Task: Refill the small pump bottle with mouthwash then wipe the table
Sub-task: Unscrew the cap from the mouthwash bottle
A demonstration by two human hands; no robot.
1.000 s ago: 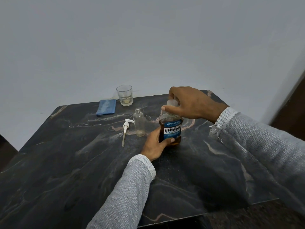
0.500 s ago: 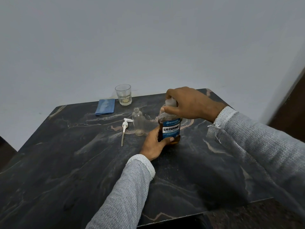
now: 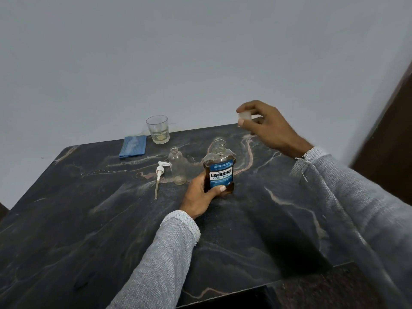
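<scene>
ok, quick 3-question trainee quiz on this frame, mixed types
1. True or false: the brown-filled mouthwash bottle with the blue label is uncapped.
2. The left hand grips: A) the small clear empty bottle B) the mouthwash bottle C) the folded blue cloth
3. Fill in: the white pump head lies on the dark marble table, ____ the small clear bottle.

Key: 1 true, the right hand holds the translucent cap. 2 B. 3 beside.

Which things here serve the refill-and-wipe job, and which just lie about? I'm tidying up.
In use: mouthwash, cap, small bottle, pump, cloth, left hand, right hand.
Lying about: glass.
</scene>
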